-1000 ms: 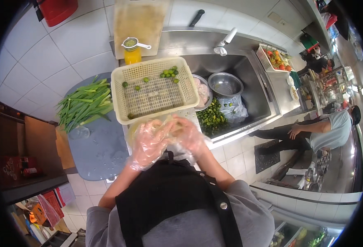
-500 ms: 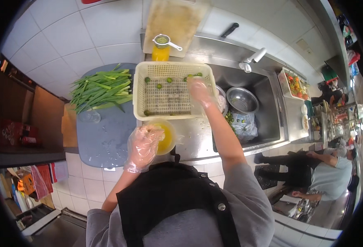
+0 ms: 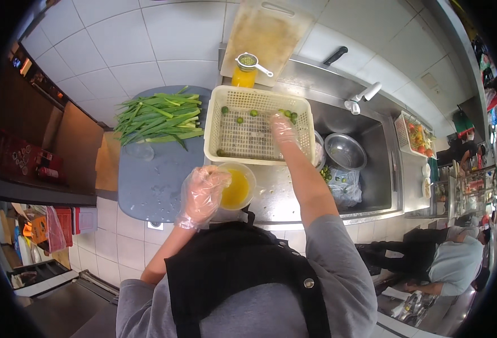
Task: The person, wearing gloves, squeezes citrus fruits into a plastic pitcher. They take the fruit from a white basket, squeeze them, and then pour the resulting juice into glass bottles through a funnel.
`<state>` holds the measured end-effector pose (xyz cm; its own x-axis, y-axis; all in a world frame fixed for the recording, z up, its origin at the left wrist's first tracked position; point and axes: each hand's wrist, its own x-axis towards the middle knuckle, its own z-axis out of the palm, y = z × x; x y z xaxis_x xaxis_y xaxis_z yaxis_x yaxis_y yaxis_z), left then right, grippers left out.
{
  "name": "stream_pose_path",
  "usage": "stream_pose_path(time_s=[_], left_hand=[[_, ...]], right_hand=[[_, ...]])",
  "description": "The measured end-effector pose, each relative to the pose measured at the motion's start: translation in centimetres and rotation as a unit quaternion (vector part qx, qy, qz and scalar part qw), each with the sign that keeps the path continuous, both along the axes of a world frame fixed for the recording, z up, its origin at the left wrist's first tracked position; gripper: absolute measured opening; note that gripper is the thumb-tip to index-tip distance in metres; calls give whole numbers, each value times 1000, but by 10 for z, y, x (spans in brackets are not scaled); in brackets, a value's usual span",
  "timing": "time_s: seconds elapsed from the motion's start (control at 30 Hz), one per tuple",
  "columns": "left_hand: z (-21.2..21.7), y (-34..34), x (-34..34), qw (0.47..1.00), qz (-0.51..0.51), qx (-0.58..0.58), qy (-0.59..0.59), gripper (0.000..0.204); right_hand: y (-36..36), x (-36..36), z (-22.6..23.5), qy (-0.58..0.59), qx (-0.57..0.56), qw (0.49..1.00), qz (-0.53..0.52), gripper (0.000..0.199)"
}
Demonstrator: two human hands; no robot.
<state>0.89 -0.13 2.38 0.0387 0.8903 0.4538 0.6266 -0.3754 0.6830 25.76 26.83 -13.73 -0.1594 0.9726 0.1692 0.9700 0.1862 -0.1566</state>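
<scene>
On the steel counter [image 3: 279, 206] sits a cream plastic basket [image 3: 209, 128], rectangular, its walls and floor pierced with holes. Just in front of it stands a round bowl [image 3: 253, 188] of yellow liquid [image 3: 235, 190]. Plastic-gloved, the left hand [image 3: 202, 196] curls its fingers at the bowl's left rim; I cannot tell whether they grip anything. The right hand [image 3: 285, 129], also gloved, dips bent fingers among small green citrus fruits [image 3: 293, 116] at the basket's right end, any grasp hidden.

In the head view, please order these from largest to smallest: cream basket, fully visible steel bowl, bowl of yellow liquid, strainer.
1. Cream basket
2. Steel bowl and bowl of yellow liquid: too alike to rank
3. Strainer
</scene>
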Motion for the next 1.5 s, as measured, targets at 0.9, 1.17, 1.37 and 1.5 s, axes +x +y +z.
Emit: stream_pose_path(time_s=[0.9,1.17,1.37,1.5], left_hand=[[-59,21,4,989,-113,-67,-62,24],[-48,31,11,985,-127,-42,104,11],[-60,40,6,985,-169,-9,17,17],[-61,46,-1,984,-167,2,70,18]], right_hand=[[-231,-62,153,409,-333,847,69,43],[-232,-60,139,377,-294,872,106,37],[-230,-59,124,364,-222,893,142,39],[-224,-63,119,341,-231,895,172,36]])
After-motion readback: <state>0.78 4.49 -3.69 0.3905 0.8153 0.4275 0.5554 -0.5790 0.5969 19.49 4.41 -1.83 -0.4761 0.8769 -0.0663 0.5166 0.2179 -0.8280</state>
